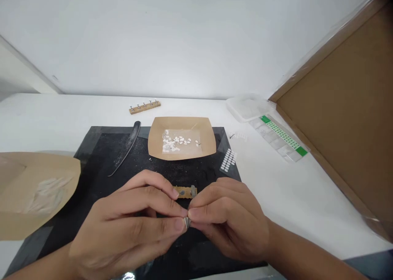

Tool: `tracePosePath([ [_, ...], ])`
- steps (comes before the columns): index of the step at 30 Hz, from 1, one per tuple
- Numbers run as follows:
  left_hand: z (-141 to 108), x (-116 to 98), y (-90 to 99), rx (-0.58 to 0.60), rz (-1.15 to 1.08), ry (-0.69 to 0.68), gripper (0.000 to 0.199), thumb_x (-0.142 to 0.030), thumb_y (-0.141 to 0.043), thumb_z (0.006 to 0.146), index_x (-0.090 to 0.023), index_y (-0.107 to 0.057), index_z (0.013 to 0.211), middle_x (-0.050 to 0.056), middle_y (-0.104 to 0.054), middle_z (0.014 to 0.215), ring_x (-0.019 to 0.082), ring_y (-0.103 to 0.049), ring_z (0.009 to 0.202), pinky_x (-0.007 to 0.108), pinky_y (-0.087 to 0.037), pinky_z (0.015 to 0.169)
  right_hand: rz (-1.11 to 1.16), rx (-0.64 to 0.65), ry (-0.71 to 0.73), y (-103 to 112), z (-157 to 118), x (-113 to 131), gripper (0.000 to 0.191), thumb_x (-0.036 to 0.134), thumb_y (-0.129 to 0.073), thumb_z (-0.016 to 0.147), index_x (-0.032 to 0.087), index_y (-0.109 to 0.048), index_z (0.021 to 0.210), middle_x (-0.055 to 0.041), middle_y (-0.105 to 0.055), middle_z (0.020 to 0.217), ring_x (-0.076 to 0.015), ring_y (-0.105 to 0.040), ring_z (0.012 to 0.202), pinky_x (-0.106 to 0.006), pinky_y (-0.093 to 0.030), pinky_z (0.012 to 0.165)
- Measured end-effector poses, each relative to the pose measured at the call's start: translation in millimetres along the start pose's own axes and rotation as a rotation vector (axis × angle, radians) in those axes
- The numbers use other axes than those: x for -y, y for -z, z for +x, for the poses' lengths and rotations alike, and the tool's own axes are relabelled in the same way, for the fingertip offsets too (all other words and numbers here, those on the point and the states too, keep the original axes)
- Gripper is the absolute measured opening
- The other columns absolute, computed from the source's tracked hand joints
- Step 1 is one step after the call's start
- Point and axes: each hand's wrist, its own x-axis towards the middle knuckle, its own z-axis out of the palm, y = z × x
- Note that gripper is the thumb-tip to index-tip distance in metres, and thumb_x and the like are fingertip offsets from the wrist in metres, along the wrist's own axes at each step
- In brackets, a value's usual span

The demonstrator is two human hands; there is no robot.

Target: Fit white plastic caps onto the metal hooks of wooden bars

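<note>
My left hand [132, 224] and my right hand [229, 216] meet above the black mat, their fingertips nearly touching. Pinched between them is a small grey piece [187, 222], too covered by the fingers to name surely. Both thumbs and forefingers press on it from either side. Just behind the fingertips lies a short wooden strip [183, 192] with a dark round spot. A grey upright piece [193, 190] stands at its right end. The strip's left end is hidden by my left fingers.
A cardboard tray [152, 136] holds white oval bits. On the mat [101, 149] lie a dark curved nail file [129, 145] and a sheet of oval stickers [228, 160]. Another tray [75, 177], a wooden stand with metal posts [145, 107], a plastic case [282, 138] and a cardboard box [344, 108] surround it.
</note>
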Motion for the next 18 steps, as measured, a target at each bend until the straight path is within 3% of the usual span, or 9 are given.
tracePosePath([
  [4,0.1,-5.1,-0.5,0.014,-0.071,0.058,0.019,-0.015,-0.069,0.102,-0.027,-0.083,0.095,0.004,-0.08,0.085,0.018,-0.076,0.084,0.022,-0.068,0.066,0.009,0.004,0.015,0.0,-1.4,0.4,0.01,0.019,-0.063,0.108,0.015,-0.067,0.101,-0.0044,-0.082,0.091,-0.0119,-0.075,0.072,-0.028,-0.047,0.061],
  [10,11.0,-0.4,-2.3,-0.027,-0.185,-0.068,0.02,-0.006,-0.076,0.093,-0.025,-0.078,0.1,0.0,-0.082,0.083,0.016,-0.076,0.075,0.032,-0.07,0.078,0.021,0.014,0.011,0.2,-2.6,-0.7,0.007,0.017,-0.064,0.107,0.015,-0.067,0.101,-0.0037,-0.081,0.09,-0.012,-0.074,0.072,-0.028,-0.048,0.061],
  [13,13.0,0.7,-7.7,-0.04,-0.277,-0.045,0.021,-0.001,-0.075,0.09,-0.021,-0.075,0.098,0.001,-0.081,0.081,0.015,-0.075,0.068,0.036,-0.069,0.081,0.009,0.015,0.017,0.9,-1.3,-1.0,0.008,0.017,-0.063,0.107,0.015,-0.067,0.1,-0.0047,-0.081,0.09,-0.0121,-0.074,0.071,-0.027,-0.05,0.061],
  [18,11.1,-0.7,-9.3,-0.003,-0.426,0.056,0.033,0.006,-0.075,0.08,-0.018,-0.08,0.102,0.007,-0.08,0.087,0.021,-0.076,0.082,0.041,-0.069,0.084,-0.017,-0.01,0.012,1.6,0.0,0.7,0.009,0.016,-0.064,0.107,0.014,-0.068,0.099,-0.0041,-0.081,0.089,-0.0117,-0.075,0.072,-0.027,-0.05,0.061],
])
